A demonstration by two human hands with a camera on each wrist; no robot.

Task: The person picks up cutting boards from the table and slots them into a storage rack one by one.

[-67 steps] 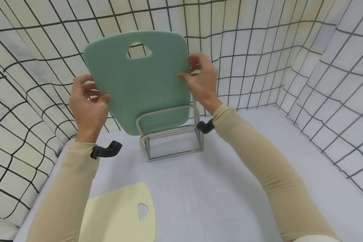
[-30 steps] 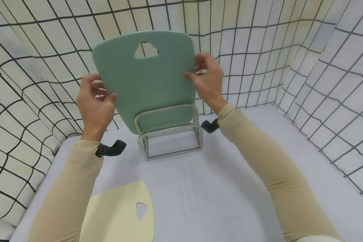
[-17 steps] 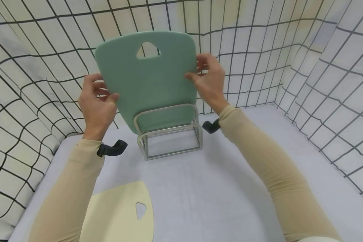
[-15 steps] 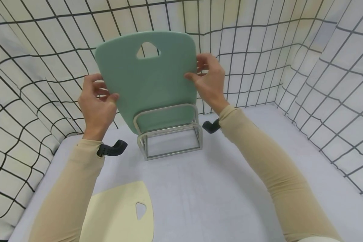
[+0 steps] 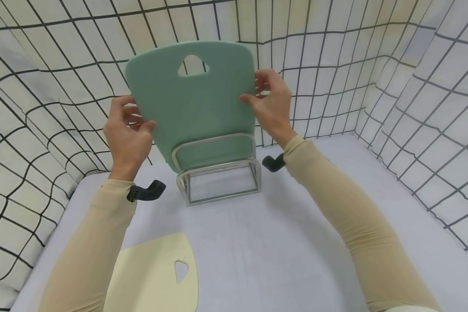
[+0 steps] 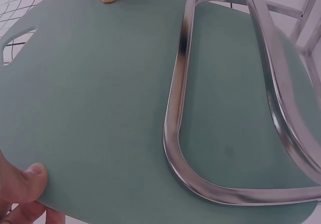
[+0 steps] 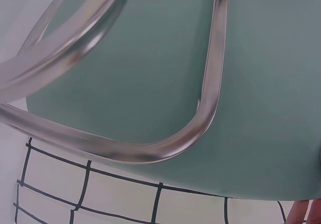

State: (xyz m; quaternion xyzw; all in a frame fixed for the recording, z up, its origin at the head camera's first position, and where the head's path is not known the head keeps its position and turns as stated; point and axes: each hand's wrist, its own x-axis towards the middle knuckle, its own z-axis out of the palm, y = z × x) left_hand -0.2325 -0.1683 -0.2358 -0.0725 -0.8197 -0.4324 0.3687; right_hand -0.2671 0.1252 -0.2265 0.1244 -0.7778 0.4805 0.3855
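Note:
A green cutting board (image 5: 195, 99) stands slightly tilted, its handle hole at the top. My left hand (image 5: 126, 134) pinches its left edge, thumb on the near face and fingers behind. Higher up on the opposite edge, my right hand (image 5: 271, 102) grips it the same way. The board's lower part sits behind the rear loop of a silver metal rack (image 5: 222, 199). In the left wrist view the rack's bent tubes (image 6: 173, 128) cross in front of the board. The right wrist view shows the rack's loop (image 7: 213, 83) close against the board's face.
A pale yellow cutting board (image 5: 152, 273) lies flat on the white surface at the front left, partly hidden by my left sleeve (image 5: 82, 251). White cloth with a black grid (image 5: 327, 73) rises behind and at both sides.
Both hands have shifted a little to the right with the green cutting board, bringing it more over the rack. Movement in the last half second is very small. The yellow board stays put.

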